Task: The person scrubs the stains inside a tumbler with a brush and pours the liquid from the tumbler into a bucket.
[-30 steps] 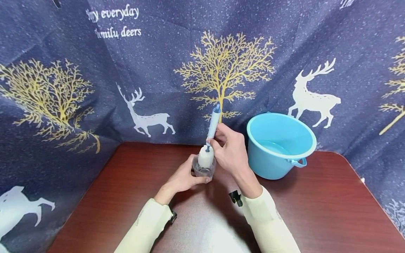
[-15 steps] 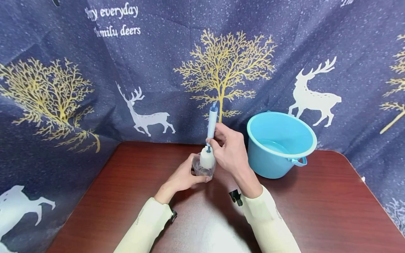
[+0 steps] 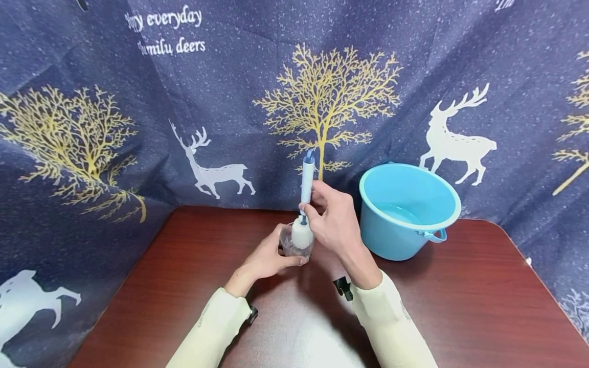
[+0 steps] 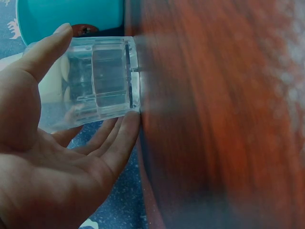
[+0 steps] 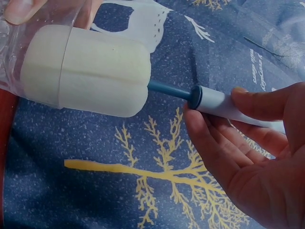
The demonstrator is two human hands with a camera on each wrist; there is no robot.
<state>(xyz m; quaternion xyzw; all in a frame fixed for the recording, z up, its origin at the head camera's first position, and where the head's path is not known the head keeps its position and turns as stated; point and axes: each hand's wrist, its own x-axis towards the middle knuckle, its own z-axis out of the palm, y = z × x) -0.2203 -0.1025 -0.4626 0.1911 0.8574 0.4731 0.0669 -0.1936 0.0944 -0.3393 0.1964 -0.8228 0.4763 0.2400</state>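
Observation:
My left hand (image 3: pixel 269 255) grips a clear plastic cup (image 4: pixel 107 76) round its side, thumb on one side and fingers on the other. The cup stands upright on the table. My right hand (image 3: pixel 336 217) pinches the pale blue handle of a sponge cup brush (image 5: pixel 90 69) between thumb and fingers. The white sponge head sits partly inside the cup, its upper part above the rim in the right wrist view. A dark blue stem joins the sponge to the handle (image 3: pixel 308 179), which points up with a hanging loop on top.
A light blue bucket (image 3: pixel 391 240) with a handle stands to the right of my right hand. Under everything is a reddish-brown wooden table (image 3: pixel 198 245). Behind it hangs a dark blue cloth (image 3: pixel 230 102) printed with deer and yellow trees.
The brush has sunk slightly and its handle has tipped a little to the left, becoming more upright. My right hand keeps its hold; the left hand and cup stay in place.

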